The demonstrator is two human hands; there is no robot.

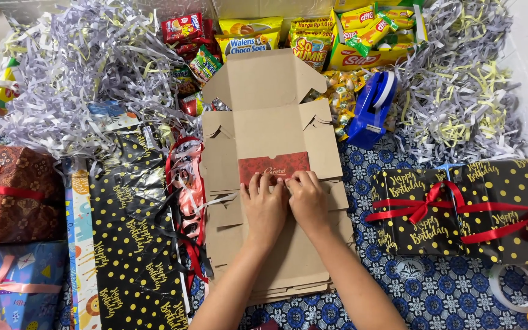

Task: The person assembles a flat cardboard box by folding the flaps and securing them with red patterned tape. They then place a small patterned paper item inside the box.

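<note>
A small red card (274, 167) lies flat on a brown cardboard box (264, 128) that is opened out flat. The card sits near the middle of the mat (435, 293), on the box panel just above the two hands. It is longer from side to side than from top to bottom, so its long way runs left to right. The gold writing on it faces up toward the camera.

Both hands rest side by side at the bottom edge of the card. The left hand (264, 208) has its fingers bent down on the left half of that edge. The right hand (308, 198) pinches the right half. The fingers press on the card and box, but I cannot tell if they grip the card or only hold it down. The card lies just past the fingertips, away from the person. Both hands are about as near to it.

More flat boxes are stacked under this one. To the left lie black dotted paper (132, 244) and red ribbon (184, 183). To the right is a wrapped gift (496, 232) with a red bow. A blue tape holder (371, 110), snack packs (313, 36) and shredded paper (74, 73) fill the far edge.
</note>
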